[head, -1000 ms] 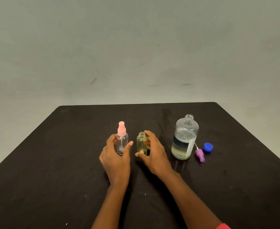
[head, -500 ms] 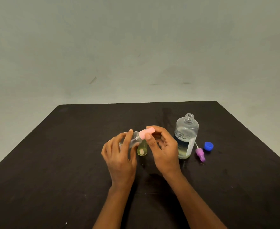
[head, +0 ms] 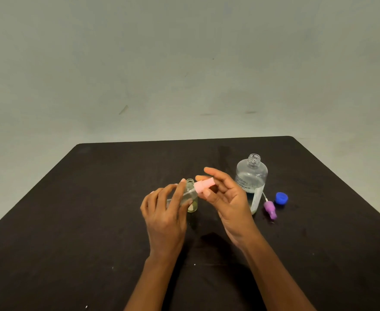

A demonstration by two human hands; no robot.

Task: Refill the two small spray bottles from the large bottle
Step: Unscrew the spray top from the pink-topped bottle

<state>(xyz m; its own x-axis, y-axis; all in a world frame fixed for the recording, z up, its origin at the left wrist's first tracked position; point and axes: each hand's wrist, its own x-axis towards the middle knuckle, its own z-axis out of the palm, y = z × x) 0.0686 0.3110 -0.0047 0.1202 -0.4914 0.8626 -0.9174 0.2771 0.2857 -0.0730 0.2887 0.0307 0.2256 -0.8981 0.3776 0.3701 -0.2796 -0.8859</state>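
Note:
My left hand grips a small clear spray bottle, tilted so its pink spray cap points right. My right hand pinches that pink cap between thumb and fingers. Just behind the held bottle stands the second small bottle, uncapped, with yellowish liquid inside. The large clear bottle stands open to the right, partly filled, its lower part hidden by my right hand.
A purple spray top with its tube lies right of the large bottle, and a blue cap sits beside it. All rest on a black table whose far edge meets a pale wall.
My left hand lifted the pink-capped bottle off the table and tilted it to the right. My right hand left the yellowish bottle and took hold of the pink cap.

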